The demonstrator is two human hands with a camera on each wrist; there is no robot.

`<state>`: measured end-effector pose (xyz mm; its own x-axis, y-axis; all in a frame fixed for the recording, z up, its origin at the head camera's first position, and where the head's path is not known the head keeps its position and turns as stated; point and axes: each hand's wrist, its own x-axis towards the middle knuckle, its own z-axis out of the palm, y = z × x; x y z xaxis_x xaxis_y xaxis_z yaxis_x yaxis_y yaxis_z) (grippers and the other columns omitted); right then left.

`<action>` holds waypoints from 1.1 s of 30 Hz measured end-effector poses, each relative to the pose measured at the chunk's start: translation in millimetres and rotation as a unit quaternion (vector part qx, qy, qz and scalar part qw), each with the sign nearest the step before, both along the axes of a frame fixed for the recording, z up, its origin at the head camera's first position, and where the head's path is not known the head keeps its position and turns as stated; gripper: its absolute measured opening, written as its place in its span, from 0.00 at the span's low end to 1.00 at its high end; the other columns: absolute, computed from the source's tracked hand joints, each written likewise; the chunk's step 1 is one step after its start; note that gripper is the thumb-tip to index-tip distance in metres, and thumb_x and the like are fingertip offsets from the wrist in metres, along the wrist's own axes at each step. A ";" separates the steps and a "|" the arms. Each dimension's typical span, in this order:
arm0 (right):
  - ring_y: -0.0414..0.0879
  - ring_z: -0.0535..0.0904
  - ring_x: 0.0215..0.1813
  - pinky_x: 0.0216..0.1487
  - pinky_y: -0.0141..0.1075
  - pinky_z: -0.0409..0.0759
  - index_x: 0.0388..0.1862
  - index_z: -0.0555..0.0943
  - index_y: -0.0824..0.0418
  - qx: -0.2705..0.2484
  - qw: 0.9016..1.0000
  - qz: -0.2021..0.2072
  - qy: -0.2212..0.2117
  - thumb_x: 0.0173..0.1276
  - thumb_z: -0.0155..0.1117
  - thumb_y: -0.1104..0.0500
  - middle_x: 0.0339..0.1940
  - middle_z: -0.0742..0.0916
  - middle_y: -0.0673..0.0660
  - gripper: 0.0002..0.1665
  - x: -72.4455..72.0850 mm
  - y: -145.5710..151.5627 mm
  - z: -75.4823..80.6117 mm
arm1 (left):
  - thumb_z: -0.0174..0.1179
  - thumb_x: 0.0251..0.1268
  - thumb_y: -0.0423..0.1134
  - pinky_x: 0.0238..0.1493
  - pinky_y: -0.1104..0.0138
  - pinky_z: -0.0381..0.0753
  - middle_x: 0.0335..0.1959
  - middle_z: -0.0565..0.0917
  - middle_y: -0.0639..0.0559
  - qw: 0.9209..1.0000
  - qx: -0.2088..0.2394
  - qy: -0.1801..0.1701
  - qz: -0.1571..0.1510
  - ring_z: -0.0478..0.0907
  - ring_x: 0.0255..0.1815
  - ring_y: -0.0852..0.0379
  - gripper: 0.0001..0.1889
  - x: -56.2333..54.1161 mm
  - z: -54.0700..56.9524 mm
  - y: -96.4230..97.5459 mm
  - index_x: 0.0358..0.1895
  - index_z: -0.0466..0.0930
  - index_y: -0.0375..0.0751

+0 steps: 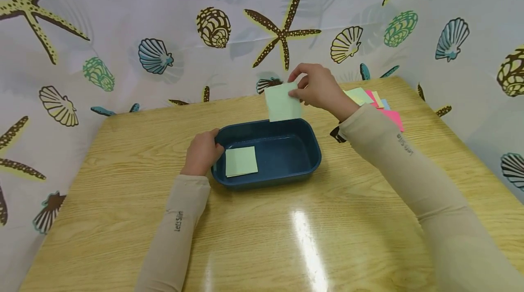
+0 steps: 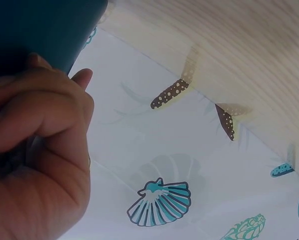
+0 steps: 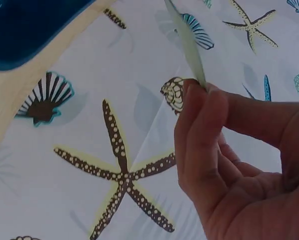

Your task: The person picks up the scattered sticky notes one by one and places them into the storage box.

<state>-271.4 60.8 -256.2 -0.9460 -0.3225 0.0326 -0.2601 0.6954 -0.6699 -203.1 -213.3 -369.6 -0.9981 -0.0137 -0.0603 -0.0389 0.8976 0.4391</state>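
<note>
Pinched green note [image 1: 282, 101] hangs over noted tray [image 1: 286, 164].

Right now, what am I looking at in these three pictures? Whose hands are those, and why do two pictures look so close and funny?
These are a person's two bare hands, not a machine. The big picture comes from a camera on the person's head, looking down at a wooden table. The other two come from small cameras on each wrist, so they sit very close to the fingers.

On the table is a dark blue tray with one pale green paper square lying inside. The left hand holds the tray's edge. The right hand pinches another green paper above the tray's far rim. Behind that hand lies a pile of coloured papers. A seashell curtain hangs around the table.
</note>
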 end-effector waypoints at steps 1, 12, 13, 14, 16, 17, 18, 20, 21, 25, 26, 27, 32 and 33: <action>0.51 0.82 0.29 0.34 0.39 0.79 0.50 0.77 0.64 -0.006 1.000 0.012 -0.019 0.65 0.65 0.63 0.34 0.86 0.64 0.15 0.9 -3.9 -0.7 | 0.54 0.62 0.28 0.26 0.65 0.68 0.52 0.80 0.34 1.000 0.000 0.000 0.000 0.72 0.28 0.51 0.28 -0.2 0.2 -0.1 0.68 0.67 0.32; 0.43 0.79 0.19 0.30 0.36 0.81 0.55 0.74 0.69 0.058 0.989 0.104 -0.088 0.65 0.64 0.66 0.29 0.80 0.62 0.19 10.0 -46.1 -15.8 | 0.54 0.63 0.29 0.34 0.59 0.75 0.55 0.79 0.34 1.000 -0.012 -0.003 0.003 0.75 0.34 0.48 0.27 -0.2 0.5 -0.1 0.67 0.68 0.32; 0.43 0.79 0.19 0.30 0.35 0.80 0.55 0.75 0.69 0.070 0.987 0.109 -0.091 0.65 0.64 0.66 0.30 0.80 0.62 0.19 10.4 -49.4 -17.5 | 0.55 0.63 0.29 0.36 0.58 0.76 0.56 0.79 0.34 1.000 -0.012 -0.004 0.004 0.75 0.35 0.47 0.27 -0.3 0.8 0.3 0.67 0.68 0.32; 0.43 0.79 0.19 0.28 0.34 0.80 0.55 0.75 0.69 0.080 0.986 0.113 -0.095 0.65 0.64 0.66 0.31 0.80 0.62 0.19 10.8 -52.8 -19.3 | 0.55 0.63 0.29 0.38 0.57 0.77 0.56 0.79 0.34 1.000 -0.011 -0.006 0.005 0.75 0.36 0.47 0.27 -0.4 1.1 0.8 0.67 0.68 0.32; 0.46 0.80 0.20 0.27 0.32 0.80 0.55 0.75 0.68 0.100 0.982 0.123 -0.106 0.65 0.64 0.66 0.32 0.81 0.63 0.19 10.9 -59.7 -23.5 | 0.55 0.63 0.29 0.42 0.55 0.78 0.56 0.78 0.34 1.000 -0.011 -0.007 0.006 0.76 0.38 0.47 0.27 -0.4 1.5 1.5 0.67 0.68 0.33; 0.47 0.81 0.21 0.27 0.32 0.80 0.54 0.75 0.68 0.109 0.979 0.128 -0.112 0.65 0.64 0.66 0.34 0.81 0.63 0.19 10.7 -63.4 -26.1 | 0.55 0.63 0.29 0.42 0.55 0.78 0.56 0.78 0.35 1.000 -0.010 -0.008 0.007 0.76 0.38 0.47 0.27 -0.3 1.7 1.8 0.67 0.68 0.33; 0.48 0.82 0.22 0.28 0.32 0.80 0.54 0.75 0.68 0.114 0.977 0.133 -0.119 0.65 0.64 0.66 0.36 0.81 0.64 0.19 10.5 -67.2 -28.8 | 0.54 0.63 0.29 0.40 0.56 0.78 0.56 0.79 0.35 1.000 -0.010 -0.009 0.008 0.76 0.37 0.47 0.27 -0.2 1.6 1.7 0.67 0.68 0.33; 0.49 0.83 0.25 0.30 0.33 0.81 0.54 0.75 0.69 0.127 0.973 0.142 -0.133 0.65 0.63 0.67 0.41 0.81 0.65 0.18 10.3 -74.4 -34.2 | 0.54 0.63 0.29 0.37 0.58 0.76 0.55 0.79 0.35 1.000 -0.011 -0.009 0.007 0.75 0.35 0.47 0.27 -0.4 1.5 1.7 0.67 0.68 0.33; 0.49 0.84 0.26 0.31 0.35 0.82 0.53 0.75 0.69 0.133 0.970 0.146 -0.140 0.65 0.63 0.67 0.44 0.81 0.66 0.18 10.1 -78.0 -37.2 | 0.54 0.63 0.29 0.36 0.59 0.76 0.54 0.79 0.35 1.000 -0.012 -0.008 0.007 0.75 0.35 0.48 0.27 -0.6 1.3 1.6 0.67 0.68 0.33; 0.50 0.84 0.30 0.36 0.38 0.83 0.51 0.76 0.71 0.147 0.962 0.162 -0.162 0.66 0.61 0.68 0.48 0.81 0.66 0.15 9.1 -90.1 -48.6 | 0.55 0.63 0.30 0.31 0.61 0.73 0.52 0.80 0.35 1.000 -0.012 -0.009 0.004 0.74 0.32 0.49 0.27 -1.2 1.2 1.0 0.67 0.68 0.33; 0.51 0.84 0.31 0.37 0.38 0.83 0.51 0.77 0.71 0.151 0.960 0.165 -0.167 0.66 0.61 0.68 0.48 0.81 0.66 0.15 8.3 -93.1 -51.4 | 0.55 0.63 0.30 0.30 0.62 0.72 0.52 0.81 0.35 1.000 -0.012 -0.009 0.005 0.74 0.31 0.49 0.27 -1.3 1.3 0.7 0.67 0.68 0.33; 0.51 0.85 0.32 0.38 0.39 0.83 0.52 0.77 0.71 0.155 0.958 0.168 -0.174 0.66 0.60 0.68 0.48 0.82 0.66 0.15 7.7 -95.9 -53.9 | 0.55 0.63 0.30 0.30 0.62 0.72 0.50 0.81 0.35 1.000 -0.011 -0.010 0.005 0.74 0.31 0.49 0.27 -1.3 1.4 0.6 0.67 0.68 0.33; 0.48 0.86 0.32 0.43 0.37 0.81 0.57 0.75 0.70 0.192 0.945 0.162 -0.208 0.68 0.60 0.65 0.47 0.84 0.64 0.20 2.0 -108.3 -64.9 | 0.54 0.62 0.29 0.24 0.65 0.65 0.43 0.83 0.38 1.000 -0.006 -0.013 0.006 0.70 0.25 0.52 0.28 -1.1 1.7 0.2 0.68 0.68 0.34; 0.47 0.86 0.31 0.44 0.36 0.81 0.58 0.74 0.69 0.200 0.943 0.160 -0.212 0.68 0.60 0.65 0.48 0.84 0.63 0.20 1.2 -110.4 -66.4 | 0.54 0.62 0.29 0.24 0.65 0.65 0.41 0.83 0.38 1.000 -0.005 -0.013 0.006 0.70 0.24 0.52 0.28 -1.0 1.6 0.1 0.68 0.68 0.34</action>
